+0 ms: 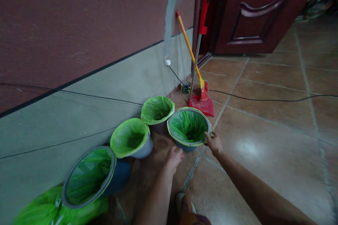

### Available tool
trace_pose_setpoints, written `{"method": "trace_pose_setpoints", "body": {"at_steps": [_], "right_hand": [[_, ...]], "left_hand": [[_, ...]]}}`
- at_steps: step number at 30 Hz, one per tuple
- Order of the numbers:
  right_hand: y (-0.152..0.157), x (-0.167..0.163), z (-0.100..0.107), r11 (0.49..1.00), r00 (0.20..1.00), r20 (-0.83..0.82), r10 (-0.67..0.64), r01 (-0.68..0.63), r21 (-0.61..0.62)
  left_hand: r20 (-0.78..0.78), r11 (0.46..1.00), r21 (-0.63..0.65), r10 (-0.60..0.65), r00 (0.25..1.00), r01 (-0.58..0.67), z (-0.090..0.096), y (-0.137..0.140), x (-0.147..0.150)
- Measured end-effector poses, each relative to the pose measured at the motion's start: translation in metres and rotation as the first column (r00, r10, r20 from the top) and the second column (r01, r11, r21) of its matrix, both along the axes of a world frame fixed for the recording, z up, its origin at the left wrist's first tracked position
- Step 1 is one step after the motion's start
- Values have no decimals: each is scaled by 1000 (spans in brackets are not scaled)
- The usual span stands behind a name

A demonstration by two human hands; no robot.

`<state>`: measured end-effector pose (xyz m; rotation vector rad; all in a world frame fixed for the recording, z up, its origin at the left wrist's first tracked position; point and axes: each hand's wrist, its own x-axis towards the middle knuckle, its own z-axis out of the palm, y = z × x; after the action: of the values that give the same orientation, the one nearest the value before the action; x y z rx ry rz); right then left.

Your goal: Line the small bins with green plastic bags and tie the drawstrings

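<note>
A trash bin (210, 126) with a green bag liner and a grey ring round its rim is at the right end of a group of bins. My right hand (214, 143) grips this bin's rim on the right side, thumb over the edge. Just below the same bin, my left hand (175, 158) is held with its fingers loosely bent and a little apart, and nothing shows in it. Behind and to the left are a lined bin (160, 126) by the wall, another lined bin (144, 149), and a dark blue bin (121, 174) with a grey ring.
A green plastic bag (39, 207) lies at the lower left. A red dustpan (208, 107) and a broom with a yellow handle (188, 45) lean by the doorway. A black cord (264, 99) runs across the tiles from a wall plug (168, 63). A dark red door (253, 17) stands ajar.
</note>
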<state>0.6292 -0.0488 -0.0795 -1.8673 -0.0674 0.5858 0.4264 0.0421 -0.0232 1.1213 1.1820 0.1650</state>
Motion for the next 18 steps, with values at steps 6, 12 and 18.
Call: {"method": "trace_pose_setpoints", "body": {"at_steps": [6,12,18], "right_hand": [[-61,-104,-28,991,943,-310,121,-132,-13],[-86,-182,-28,879,791,-465,397,-474,-56],[9,-239,56,733,682,-307,663,-676,81]], "left_hand": [[-131,972,-18,231,964,-236,10,12,-161],[-55,661,29,750,659,-749,65,-22,-361],[42,343,7,938,343,-939,90,-120,-487]]}}
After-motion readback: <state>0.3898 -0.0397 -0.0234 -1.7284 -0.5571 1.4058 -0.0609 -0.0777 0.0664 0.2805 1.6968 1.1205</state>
